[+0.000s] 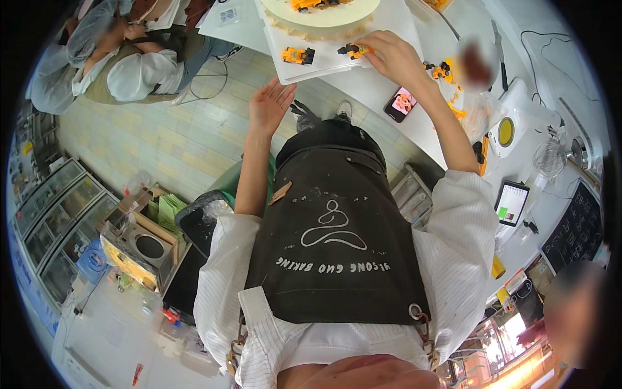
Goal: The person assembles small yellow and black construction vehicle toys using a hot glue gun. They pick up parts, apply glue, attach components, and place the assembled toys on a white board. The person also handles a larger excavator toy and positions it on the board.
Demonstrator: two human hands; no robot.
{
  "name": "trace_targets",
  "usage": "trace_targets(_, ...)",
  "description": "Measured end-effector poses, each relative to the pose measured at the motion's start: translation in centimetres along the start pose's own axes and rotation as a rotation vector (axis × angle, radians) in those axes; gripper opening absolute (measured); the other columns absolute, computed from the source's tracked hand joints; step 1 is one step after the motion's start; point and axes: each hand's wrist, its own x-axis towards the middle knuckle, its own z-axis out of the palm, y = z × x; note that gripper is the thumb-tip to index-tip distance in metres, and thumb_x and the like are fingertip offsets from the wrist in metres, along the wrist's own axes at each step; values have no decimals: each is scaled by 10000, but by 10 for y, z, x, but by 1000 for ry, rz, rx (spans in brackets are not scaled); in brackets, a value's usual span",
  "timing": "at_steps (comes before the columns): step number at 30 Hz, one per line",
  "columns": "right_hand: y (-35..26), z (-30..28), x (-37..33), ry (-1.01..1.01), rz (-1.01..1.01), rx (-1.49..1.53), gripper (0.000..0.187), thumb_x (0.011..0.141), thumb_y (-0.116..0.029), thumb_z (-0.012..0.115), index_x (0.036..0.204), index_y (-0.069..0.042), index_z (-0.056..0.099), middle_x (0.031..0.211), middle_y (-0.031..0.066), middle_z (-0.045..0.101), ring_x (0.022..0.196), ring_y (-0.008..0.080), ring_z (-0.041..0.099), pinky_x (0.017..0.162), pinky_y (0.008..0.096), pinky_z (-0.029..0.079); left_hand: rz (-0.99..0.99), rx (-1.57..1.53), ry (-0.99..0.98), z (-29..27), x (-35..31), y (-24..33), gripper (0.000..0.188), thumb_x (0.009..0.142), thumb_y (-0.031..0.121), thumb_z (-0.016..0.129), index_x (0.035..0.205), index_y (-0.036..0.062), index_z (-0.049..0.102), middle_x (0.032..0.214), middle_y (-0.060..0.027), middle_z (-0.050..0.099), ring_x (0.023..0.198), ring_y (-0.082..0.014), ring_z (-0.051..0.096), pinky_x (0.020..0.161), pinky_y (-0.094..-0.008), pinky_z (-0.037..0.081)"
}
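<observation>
My right hand [391, 57] pinches the back end of a small orange and black toy construction vehicle [350, 49] at the front of a white board [329, 67]. Whether the toy's wheels touch the board I cannot tell. Left of it, a similar toy construction vehicle [298, 56] stands on the same board. Behind both toys is a round, pale cream cake [337, 18], cut off by the upper edge of the view, with more orange toy parts [314, 5] on top. My left hand [271, 104] is open and holds nothing, its fingertips close to the board's front left corner.
On the table to the right lie a phone [400, 104], more toy vehicles [442, 70], a white scale [507, 133], a whisk [551, 159], a tablet [513, 202] and a long spatula [499, 52]. Another person [139, 71] sits at the far left. A cardboard box [146, 227] stands at the left.
</observation>
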Motion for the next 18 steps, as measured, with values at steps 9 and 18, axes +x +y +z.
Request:
trace_targets(9,2,0,-3,16,17,3,285,890,-92,672,1171,-132,693,1151,37,686,1044,266,656,872,371,558,17,23,10,2,0,2,520,1021,250,411,1453,-38,411,1418,-215,506,1319,-378,527,1074,-451,463)
trace_targets(18,-2,4,-1,-6,39,-7,273,888,-123,671,1156,-146,711,1128,27,700,1049,261,658,840,388,572,18,-5,-13,-3,0,2,547,1007,267,452,1457,-42,417,1421,-205,517,1311,-376,530,1077,-446,457)
